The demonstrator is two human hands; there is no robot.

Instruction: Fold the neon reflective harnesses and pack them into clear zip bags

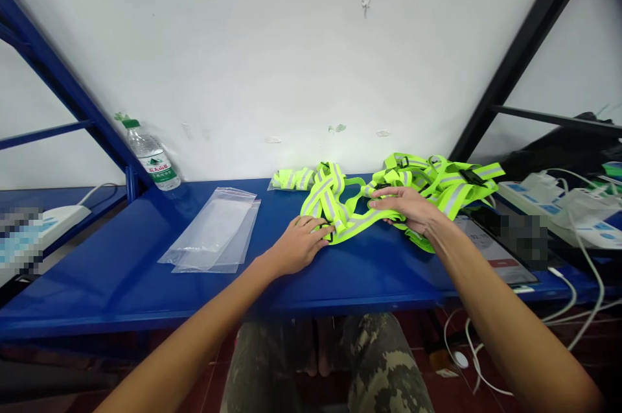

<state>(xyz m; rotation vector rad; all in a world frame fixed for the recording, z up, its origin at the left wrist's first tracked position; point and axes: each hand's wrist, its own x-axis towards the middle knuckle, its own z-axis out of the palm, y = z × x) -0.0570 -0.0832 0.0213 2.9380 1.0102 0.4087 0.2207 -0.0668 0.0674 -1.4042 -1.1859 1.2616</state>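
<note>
A neon-yellow reflective vest (326,198) made of straps with grey stripes lies on the blue table in front of me. My left hand (302,246) has its fingers closed on the near edge of these straps, by a black buckle. Between the thumb and fingers of my right hand (407,208) is another strap of the vest. Behind and right of that hand sits a tangled heap of similar reflective straps (457,185); whether it joins the held vest, I cannot tell. At the wall lies a bundle of folded straps in a clear bag (292,179).
Clear plastic zip bags (214,231) lie flat on the left of the blue table (121,264). A water bottle (156,159) stands against the wall. A flat screen device (490,251) lies at the right, near power strips (558,202) and white cables (590,296).
</note>
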